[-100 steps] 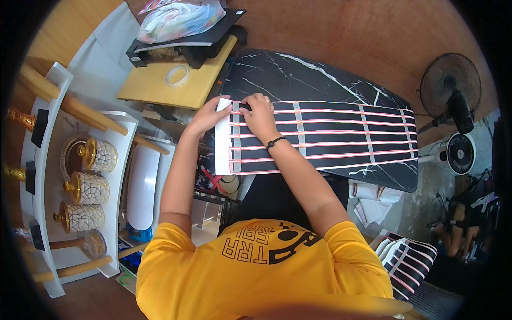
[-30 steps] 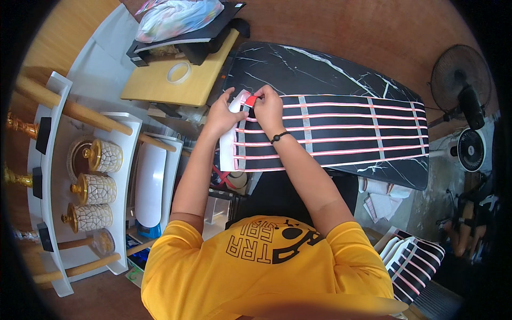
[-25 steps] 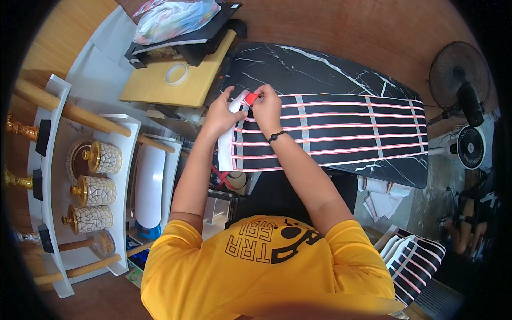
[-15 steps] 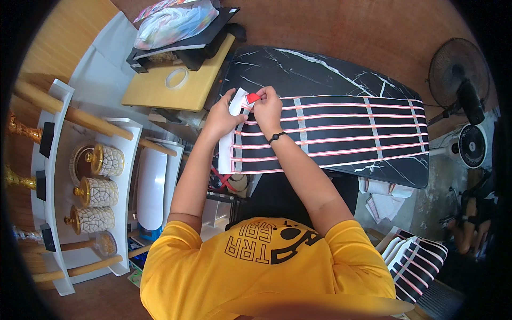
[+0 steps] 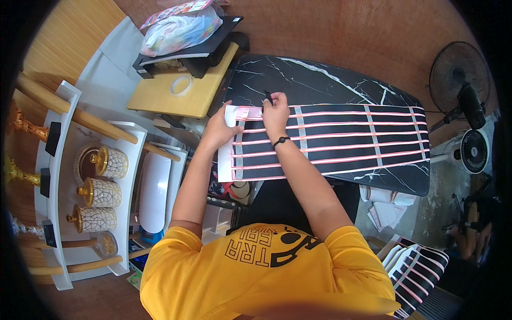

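Observation:
A long black sheet [image 5: 338, 129] with pink-and-white stripes and grey cross bands lies on a black marbled table [image 5: 298, 80]. A white strip [image 5: 226, 165] borders its left end. My left hand [image 5: 217, 128] grips that end at its far corner, thumb on top, some fingers hidden. Between my left thumb and right hand shows a pale pink, shiny patch [image 5: 248, 113]. My right hand [image 5: 276, 114] is closed, pinching a small dark piece [image 5: 269, 97] above the sheet's far edge; its exact kind is unclear.
Left stands a white shelf [image 5: 125, 186] with gold-lidded jars [image 5: 113, 162]. A tape roll [image 5: 181, 85] lies on a yellow table [image 5: 205, 90] at the back left. Fans [image 5: 473, 151] stand right. Another striped piece [image 5: 418, 277] lies lower right.
My right hand has shifted slightly right; a dark piece shows in its fingers where a red one showed before. The white end, lifted and bent before, now lies flatter under my left hand.

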### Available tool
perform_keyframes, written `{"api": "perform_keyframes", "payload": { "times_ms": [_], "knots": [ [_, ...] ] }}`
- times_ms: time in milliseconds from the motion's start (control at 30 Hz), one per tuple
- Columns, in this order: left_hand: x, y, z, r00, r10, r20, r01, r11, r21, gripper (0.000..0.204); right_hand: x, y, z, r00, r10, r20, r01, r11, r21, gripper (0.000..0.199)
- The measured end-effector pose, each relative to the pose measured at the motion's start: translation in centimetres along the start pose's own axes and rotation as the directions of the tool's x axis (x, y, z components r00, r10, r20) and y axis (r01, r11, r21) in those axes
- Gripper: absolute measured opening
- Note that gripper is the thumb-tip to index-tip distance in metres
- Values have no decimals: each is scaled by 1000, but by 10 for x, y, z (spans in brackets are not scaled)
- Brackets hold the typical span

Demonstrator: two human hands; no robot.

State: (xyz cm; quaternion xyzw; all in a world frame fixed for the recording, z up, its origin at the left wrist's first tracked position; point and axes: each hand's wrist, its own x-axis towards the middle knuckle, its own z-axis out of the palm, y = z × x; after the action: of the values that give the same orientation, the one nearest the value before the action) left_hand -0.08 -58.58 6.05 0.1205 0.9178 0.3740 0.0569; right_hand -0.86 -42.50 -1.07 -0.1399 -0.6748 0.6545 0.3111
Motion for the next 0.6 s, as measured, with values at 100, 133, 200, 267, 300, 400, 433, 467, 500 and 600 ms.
{"api": "perform_keyframes", "payload": {
  "times_ms": [100, 133, 200, 267, 300, 400, 433, 467, 500, 600],
  "knots": [
    [-4, -3, -1, 999, 18, -49, -18, 1000, 5, 95, -2, -1, -2, 993, -99, 65, 105, 990, -91, 22],
    [-5, -3, 0, 997, 25, -70, -27, 999, -19, 96, -6, -1, -2, 987, -126, 97, 136, 986, -98, 25],
    [-7, -2, 4, 988, 82, -131, -77, 996, 49, 91, -6, 1, -1, 992, -83, 94, 82, 996, 22, 24],
    [-8, -2, 6, 956, 219, -194, -168, 954, 249, 79, -3, 3, 0, 993, -57, 102, 32, 972, 234, 18],
    [-7, -3, 6, 948, 239, -209, -164, 932, 322, 70, 1, 4, -2, 982, -56, 179, 25, 985, 170, 16],
    [-4, -7, 6, 931, 252, -263, -125, 899, 419, 28, 13, 8, -16, 874, 136, 467, -160, 987, 12, 10],
    [-3, -9, 6, 940, 216, -263, -89, 902, 423, 27, 14, 8, -19, 862, 55, 504, -76, 997, 21, 10],
    [-2, -11, 7, 951, 168, -259, -45, 905, 424, 26, 15, 7, -22, 849, 5, 528, -7, 1000, 1, 10],
    [-2, -12, 9, 958, 127, -258, -4, 904, 427, 25, 15, 5, -24, 832, -56, 552, 69, 998, -3, 10],
    [0, -14, 18, 968, 96, -230, 13, 902, 431, 21, 5, 1, -25, 776, -235, 585, 300, 954, -15, 13]
  ]
}}
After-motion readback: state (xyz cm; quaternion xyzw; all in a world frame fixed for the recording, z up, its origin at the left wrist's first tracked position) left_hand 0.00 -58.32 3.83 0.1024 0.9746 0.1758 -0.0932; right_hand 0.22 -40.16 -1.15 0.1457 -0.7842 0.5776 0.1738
